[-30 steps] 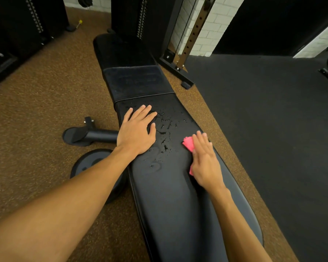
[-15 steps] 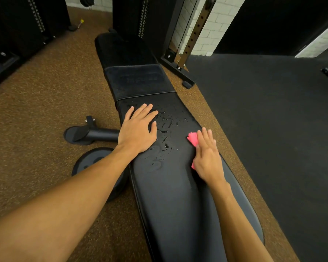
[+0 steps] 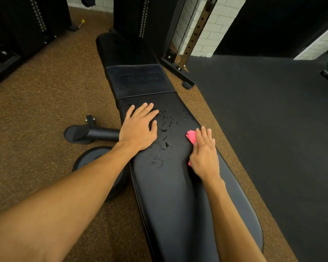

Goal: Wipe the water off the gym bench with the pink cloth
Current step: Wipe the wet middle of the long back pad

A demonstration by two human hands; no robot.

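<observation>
Change since earlier: right hand and the pink cloth under it have slid a little farther up the right edge of the bench pad; left hand has kept its place.

Head view, bench: black gym bench runs away from the camera, across a brown speckled floor, with a dark mat to its right.

Head view, water: droplets and smears lie on the pad between the two hands, mostly unwiped, some reaching the left thumb.

Head view, left grip: palm flat on the pad, fingers spread, holding nothing; it looks like a brace.

Head view, right grip: fingers straight and close together, pressing the cloth flat to the pad, not pinching it. Only a pink corner beyond the fingertips and a sliver by the wrist show.

Cloth position: right side of the pad, just beside the wet patch, not yet on it.

Doing the step well: sweep leftward across the droplets with even palm pressure, overlap the passes, and lift the left hand to reach the water beneath it.
</observation>
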